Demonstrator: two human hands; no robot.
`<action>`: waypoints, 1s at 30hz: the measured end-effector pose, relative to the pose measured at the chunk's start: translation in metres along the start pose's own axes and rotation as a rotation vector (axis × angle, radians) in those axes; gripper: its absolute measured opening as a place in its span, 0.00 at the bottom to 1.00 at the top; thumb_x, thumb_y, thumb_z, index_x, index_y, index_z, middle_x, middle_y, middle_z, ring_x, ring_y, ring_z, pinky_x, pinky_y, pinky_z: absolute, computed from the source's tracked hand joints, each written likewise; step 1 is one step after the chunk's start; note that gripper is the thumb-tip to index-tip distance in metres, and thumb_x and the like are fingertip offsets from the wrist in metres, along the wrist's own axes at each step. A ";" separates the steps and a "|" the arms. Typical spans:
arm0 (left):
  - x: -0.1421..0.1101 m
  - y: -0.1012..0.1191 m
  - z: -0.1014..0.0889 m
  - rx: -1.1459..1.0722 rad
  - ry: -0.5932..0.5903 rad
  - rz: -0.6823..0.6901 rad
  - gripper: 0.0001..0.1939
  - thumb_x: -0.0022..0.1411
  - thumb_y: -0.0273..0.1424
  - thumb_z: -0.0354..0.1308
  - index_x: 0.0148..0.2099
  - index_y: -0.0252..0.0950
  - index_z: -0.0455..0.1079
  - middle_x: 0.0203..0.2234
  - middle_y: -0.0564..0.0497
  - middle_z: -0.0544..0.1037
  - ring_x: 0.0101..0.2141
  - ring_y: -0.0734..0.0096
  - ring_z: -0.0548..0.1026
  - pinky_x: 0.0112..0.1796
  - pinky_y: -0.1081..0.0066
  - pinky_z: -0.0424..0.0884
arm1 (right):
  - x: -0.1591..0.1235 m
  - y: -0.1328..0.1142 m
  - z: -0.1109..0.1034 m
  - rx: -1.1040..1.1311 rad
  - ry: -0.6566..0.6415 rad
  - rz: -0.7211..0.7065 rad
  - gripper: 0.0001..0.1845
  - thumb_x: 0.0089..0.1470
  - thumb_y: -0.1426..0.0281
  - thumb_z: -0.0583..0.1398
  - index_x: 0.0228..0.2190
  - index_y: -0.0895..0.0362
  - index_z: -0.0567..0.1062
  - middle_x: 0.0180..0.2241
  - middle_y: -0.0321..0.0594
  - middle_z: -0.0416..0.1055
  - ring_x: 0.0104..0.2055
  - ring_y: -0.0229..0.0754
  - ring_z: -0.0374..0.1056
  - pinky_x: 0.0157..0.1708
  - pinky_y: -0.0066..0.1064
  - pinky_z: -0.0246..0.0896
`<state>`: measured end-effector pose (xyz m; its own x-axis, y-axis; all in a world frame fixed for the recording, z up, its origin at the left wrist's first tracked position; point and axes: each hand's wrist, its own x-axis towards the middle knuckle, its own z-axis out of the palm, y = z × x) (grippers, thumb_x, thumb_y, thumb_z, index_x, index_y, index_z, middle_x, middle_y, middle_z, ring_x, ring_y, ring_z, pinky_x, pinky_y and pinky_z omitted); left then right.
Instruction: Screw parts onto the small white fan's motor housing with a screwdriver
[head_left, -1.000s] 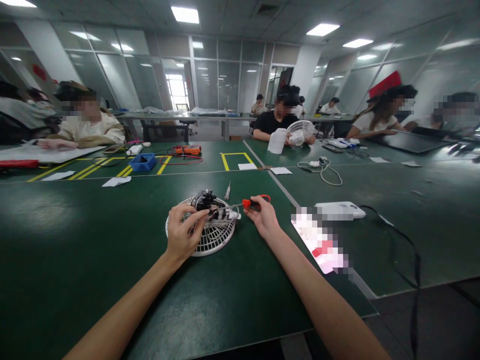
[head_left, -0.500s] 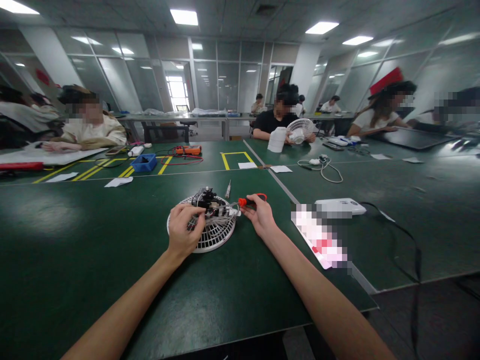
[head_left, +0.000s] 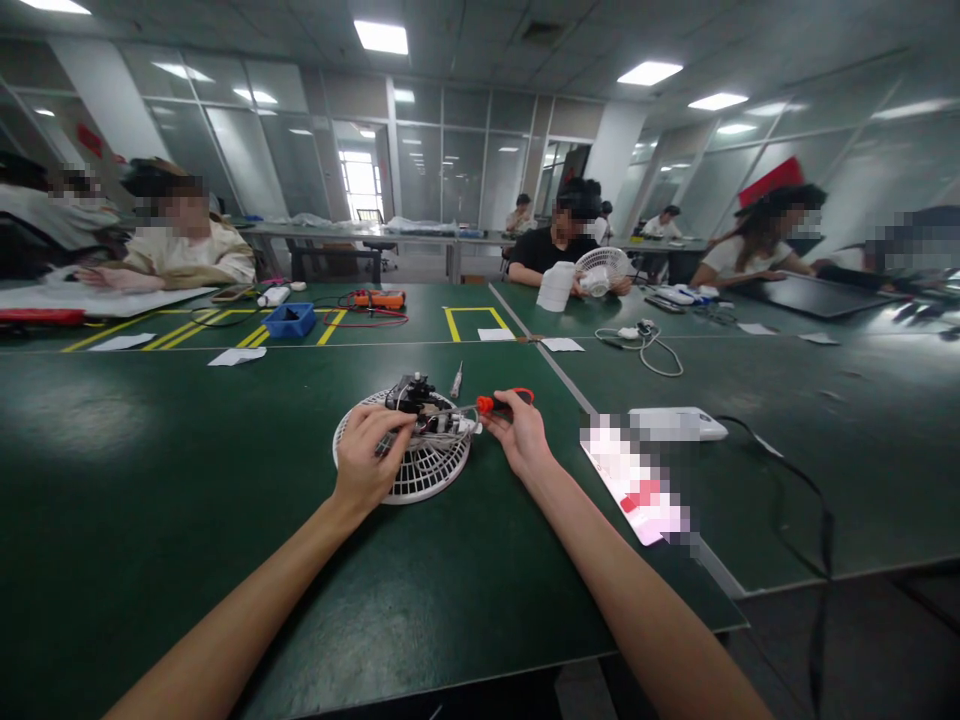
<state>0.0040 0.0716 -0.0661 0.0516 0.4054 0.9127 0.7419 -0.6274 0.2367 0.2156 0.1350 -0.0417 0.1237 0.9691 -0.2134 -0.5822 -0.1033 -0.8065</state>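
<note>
A white fan grille [head_left: 420, 488] lies on the green table in front of me, with a fan motor assembly [head_left: 411, 392] of black parts, wires and a coiled grey cord on top. My left hand [head_left: 369, 450] reaches over the grille's left side, thumb and fingers closed on the assembly. In my right hand [head_left: 517, 428] is a screwdriver [head_left: 486, 404] with a red and black handle, its thin shaft pointing left into the assembly. The tip is hidden among the parts. A small clear-handled screwdriver [head_left: 457, 380] lies just behind the grille.
To the right are a phone [head_left: 637, 490] with a lit screen and a white power bank-like device [head_left: 679, 424] with a black cable. Farther back are a blue bin [head_left: 290, 320], an orange multimeter [head_left: 380, 300] and a white cord [head_left: 660, 350]. Across the table a person holds another fan [head_left: 602, 270].
My left fingers have shifted very slightly right on the assembly. My right hand and the screwdriver stay in nearly the same place. The view has tilted a little.
</note>
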 end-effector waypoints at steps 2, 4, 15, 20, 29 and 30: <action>-0.001 0.000 0.000 0.003 0.004 -0.005 0.05 0.66 0.27 0.62 0.43 0.39 0.79 0.34 0.50 0.84 0.38 0.64 0.78 0.43 0.61 0.75 | 0.000 0.000 0.000 -0.007 -0.005 -0.004 0.13 0.46 0.75 0.67 0.29 0.54 0.67 0.23 0.32 0.73 0.23 0.38 0.73 0.26 0.27 0.74; -0.001 0.001 0.001 0.019 0.017 -0.026 0.05 0.65 0.27 0.63 0.42 0.40 0.79 0.34 0.50 0.84 0.38 0.63 0.78 0.43 0.60 0.74 | 0.001 0.001 0.001 -0.007 -0.005 -0.001 0.13 0.46 0.74 0.67 0.29 0.54 0.67 0.23 0.33 0.73 0.23 0.37 0.73 0.26 0.27 0.74; -0.007 -0.002 0.003 0.084 0.053 -0.081 0.13 0.63 0.28 0.65 0.51 0.40 0.76 0.33 0.51 0.84 0.41 0.61 0.78 0.46 0.59 0.72 | -0.002 -0.004 0.000 -0.017 -0.066 -0.167 0.18 0.39 0.73 0.65 0.32 0.52 0.64 0.23 0.25 0.69 0.25 0.37 0.73 0.27 0.29 0.74; -0.007 -0.002 0.003 0.114 0.032 -0.096 0.14 0.63 0.30 0.66 0.51 0.40 0.76 0.33 0.51 0.85 0.41 0.60 0.78 0.46 0.58 0.72 | -0.003 -0.008 -0.001 -0.039 -0.093 -0.312 0.31 0.35 0.70 0.68 0.43 0.49 0.64 0.28 0.22 0.68 0.29 0.37 0.73 0.31 0.31 0.75; -0.007 -0.002 0.001 0.112 0.060 -0.050 0.18 0.63 0.28 0.66 0.55 0.40 0.74 0.34 0.51 0.85 0.41 0.61 0.78 0.46 0.58 0.72 | -0.007 -0.006 0.001 -0.065 -0.109 -0.332 0.29 0.37 0.70 0.70 0.41 0.50 0.65 0.27 0.24 0.69 0.28 0.37 0.73 0.31 0.31 0.76; -0.006 -0.002 0.002 0.107 0.065 -0.045 0.18 0.63 0.27 0.65 0.55 0.40 0.74 0.34 0.51 0.85 0.41 0.61 0.78 0.46 0.59 0.72 | -0.007 -0.006 0.002 -0.065 -0.105 -0.308 0.27 0.38 0.70 0.70 0.39 0.51 0.65 0.26 0.25 0.70 0.28 0.37 0.73 0.31 0.31 0.76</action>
<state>0.0034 0.0714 -0.0730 -0.0245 0.3851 0.9226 0.8096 -0.5338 0.2443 0.2166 0.1295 -0.0346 0.2003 0.9745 0.1011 -0.4776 0.1872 -0.8584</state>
